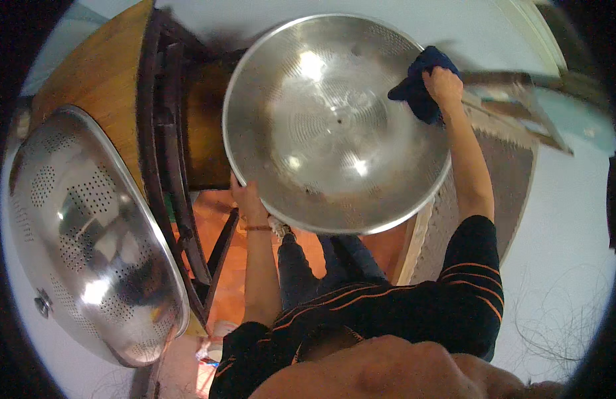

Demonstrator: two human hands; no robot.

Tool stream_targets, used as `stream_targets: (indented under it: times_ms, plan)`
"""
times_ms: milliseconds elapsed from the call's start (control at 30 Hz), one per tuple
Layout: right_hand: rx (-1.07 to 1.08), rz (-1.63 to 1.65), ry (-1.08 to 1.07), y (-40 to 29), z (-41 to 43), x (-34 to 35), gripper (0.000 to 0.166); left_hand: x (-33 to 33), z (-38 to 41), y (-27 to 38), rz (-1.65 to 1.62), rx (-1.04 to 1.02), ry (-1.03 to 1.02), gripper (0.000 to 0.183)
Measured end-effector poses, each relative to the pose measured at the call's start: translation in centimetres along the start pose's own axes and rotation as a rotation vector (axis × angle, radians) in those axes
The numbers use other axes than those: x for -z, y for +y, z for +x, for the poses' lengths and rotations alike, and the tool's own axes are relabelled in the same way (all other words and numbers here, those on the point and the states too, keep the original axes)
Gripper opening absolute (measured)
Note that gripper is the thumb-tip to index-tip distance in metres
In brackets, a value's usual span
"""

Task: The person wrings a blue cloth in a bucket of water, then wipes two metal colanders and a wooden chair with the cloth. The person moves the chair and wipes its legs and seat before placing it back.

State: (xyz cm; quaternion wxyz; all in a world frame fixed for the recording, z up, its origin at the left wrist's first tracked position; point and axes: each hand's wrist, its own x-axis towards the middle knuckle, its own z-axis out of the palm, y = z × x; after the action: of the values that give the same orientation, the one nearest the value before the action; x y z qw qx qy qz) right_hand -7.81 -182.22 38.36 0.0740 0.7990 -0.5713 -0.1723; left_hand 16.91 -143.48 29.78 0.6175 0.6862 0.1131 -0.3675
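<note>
A large round perforated metal pan, like a shallow colander (338, 149), faces me with its inner side in view. My left hand (249, 197) grips its rim at the lower left. In my right hand (443, 86) a dark blue cloth (421, 90) is bunched up, against the rim at the upper right. Brownish marks show on the inner wall of the pan. What bears the pan from beneath is mostly hidden.
To the left a second perforated metal bowl (88, 219) stands tilted on a wooden table (106, 85). A dark wooden chair (160, 124) is between the table and the pan. Orange tiled floor (225, 279) lies below. At right is a brown panel with a light edge (507, 174).
</note>
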Motion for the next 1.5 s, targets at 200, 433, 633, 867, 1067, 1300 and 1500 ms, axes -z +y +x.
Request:
stream_targets:
  times_ms: [200, 433, 633, 867, 1067, 1300, 1500]
  plan:
    - [-0.478, 0.315, -0.159, 4.5, -17.3, -3.9, 0.058, 1.8, 4.2, -3.0, -0.060, -0.292, -0.161, 0.052]
    - [-0.873, 1.458, -0.371, -6.8, -37.7, -15.3, 0.047, -1.1, 0.0, -4.2, 0.240, -0.632, -0.029, 0.051]
    - [-1.086, 2.760, -0.446, -18.4, -41.0, -8.6, 0.025, -1.5, -7.0, -4.3, 0.482, -0.827, -0.174, 0.067]
    - [-0.923, 2.571, -0.141, -9.3, -38.3, -8.0, 0.020, 0.6, -14.7, 1.3, 1.375, -1.478, -0.864, 0.078]
    - [-0.205, 2.342, 0.095, -4.4, -37.6, -1.5, 0.016, -4.9, -13.2, 3.4, 1.409, -1.337, -0.971, 0.022]
    - [-0.121, 2.086, 0.529, 5.5, -41.8, -2.3, 0.025, -13.4, -16.7, 13.0, 1.042, -1.307, -0.600, 0.037]
    - [-0.172, 1.917, 0.521, 8.3, -43.3, -3.2, 0.042, -10.6, -21.6, 19.9, 0.634, -0.784, -0.609, 0.026]
